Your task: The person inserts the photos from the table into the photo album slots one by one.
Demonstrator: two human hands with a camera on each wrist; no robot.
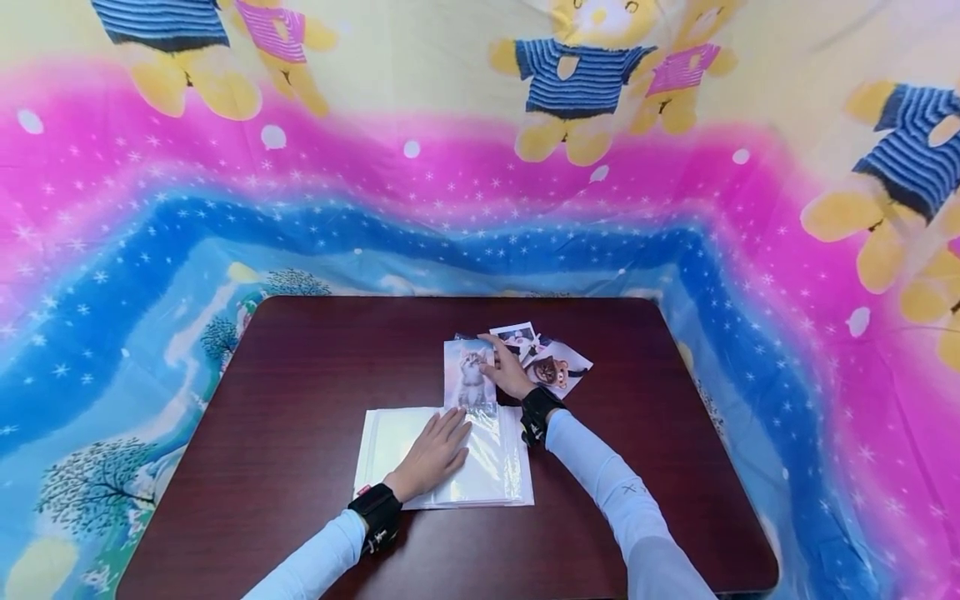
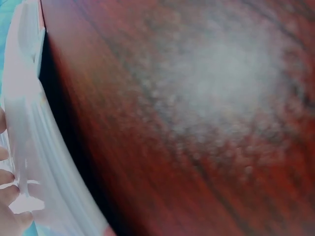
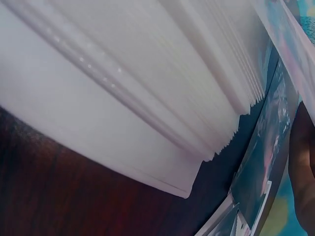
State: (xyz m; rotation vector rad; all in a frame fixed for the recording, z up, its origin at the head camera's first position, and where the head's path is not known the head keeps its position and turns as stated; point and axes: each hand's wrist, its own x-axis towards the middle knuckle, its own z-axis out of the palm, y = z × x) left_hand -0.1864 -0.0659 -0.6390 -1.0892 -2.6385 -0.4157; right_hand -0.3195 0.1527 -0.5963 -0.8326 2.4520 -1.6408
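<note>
An open photo album (image 1: 487,467) with clear plastic pockets lies on the table, its layered pages (image 3: 138,69) showing from the side in the right wrist view. My left hand (image 1: 433,454) rests on the album page with its fingers extended; a few of its fingertips (image 2: 7,177) show at the left of the left wrist view. By its right edge, my right hand (image 1: 512,371) pinches a photo of a grey kitten (image 1: 468,379). The lower end of that photo meets the album's upper edge, close to my left fingertips.
Behind my right hand lie more photos, one showing a cat in a brown hat (image 1: 551,373) and another with a white border (image 1: 517,333). They overlap on the dark red-brown table (image 1: 315,367). A printed cloth (image 1: 420,200) with bears hangs around the table's far sides.
</note>
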